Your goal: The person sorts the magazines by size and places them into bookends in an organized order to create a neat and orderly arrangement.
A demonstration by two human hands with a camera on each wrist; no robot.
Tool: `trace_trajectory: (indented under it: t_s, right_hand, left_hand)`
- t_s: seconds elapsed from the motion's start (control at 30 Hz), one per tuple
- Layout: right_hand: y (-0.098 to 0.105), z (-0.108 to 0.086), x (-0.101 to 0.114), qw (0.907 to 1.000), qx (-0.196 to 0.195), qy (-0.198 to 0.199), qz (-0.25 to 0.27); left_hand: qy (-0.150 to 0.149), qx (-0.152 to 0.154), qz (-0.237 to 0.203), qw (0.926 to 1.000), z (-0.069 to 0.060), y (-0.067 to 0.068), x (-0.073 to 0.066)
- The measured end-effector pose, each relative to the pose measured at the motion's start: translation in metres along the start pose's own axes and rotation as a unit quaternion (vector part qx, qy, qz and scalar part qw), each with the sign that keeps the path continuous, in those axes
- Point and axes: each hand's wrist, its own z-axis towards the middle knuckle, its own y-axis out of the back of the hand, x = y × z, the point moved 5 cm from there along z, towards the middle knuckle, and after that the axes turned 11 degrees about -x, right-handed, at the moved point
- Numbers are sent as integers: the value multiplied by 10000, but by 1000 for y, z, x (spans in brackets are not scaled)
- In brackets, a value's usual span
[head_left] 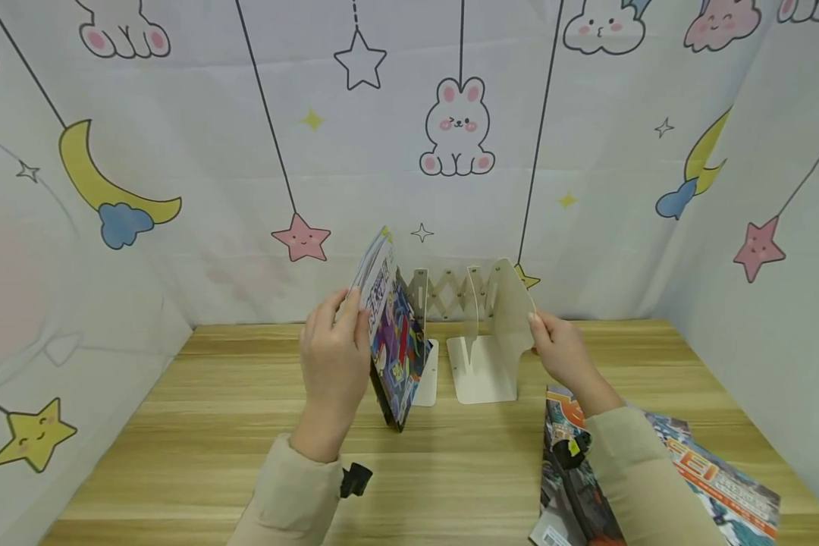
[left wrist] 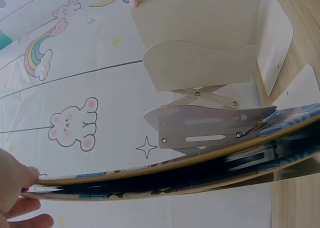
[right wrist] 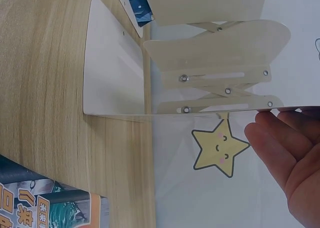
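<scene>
My left hand [head_left: 336, 353] pinches the upper edge of a colourful comic magazine [head_left: 399, 341], which stands upright and tilted at the left end of a cream metal expandable book rack [head_left: 487, 371]. In the left wrist view, the magazine [left wrist: 200, 170] is seen edge-on with a dark gap along it; whether it is one magazine or two I cannot tell. With thumb and fingers, my right hand [head_left: 563, 349] grips the outer edge of the rack's right end panel. The right wrist view shows the right hand's fingers [right wrist: 280, 138] at that panel's edge, beside the rack's dividers [right wrist: 215, 48].
More magazines [head_left: 723, 478] lie overlapping on the wooden table [head_left: 246, 425] at the right front, partly under my right forearm. Behind the table hangs a white curtain [head_left: 382, 174] printed with rabbits, stars and moons. A folding lattice [head_left: 447, 296] joins the rack's panels.
</scene>
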Motion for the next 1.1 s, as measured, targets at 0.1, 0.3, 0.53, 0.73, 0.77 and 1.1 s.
trace_trajectory:
  t_s: [0.1,0.3,0.53,0.73,0.77,1.1]
  right_hand:
    - [0,0,0,10000,1,-8,7]
    - [0,0,0,10000,-47,23,5]
    - [0,0,0,10000,-28,-44,8]
    - [1,0,-1,9999,-38,-105,-20]
    - [1,0,-1,9999,-45,-94,-15]
    - [0,0,0,10000,-27,-34,0]
  left_hand:
    - [-55,-36,-27,10000,0,0,1]
    - [-233,-59,-39,9997,1,1,2]
    - [-173,21,-223,9996,0,-1,5]
    - [504,608,-915,9927,-6,-8,14]
    - [744,768,-1081,9884,-7,-10,16]
    - [3152,1865,-2314,9013,-21,-25,46]
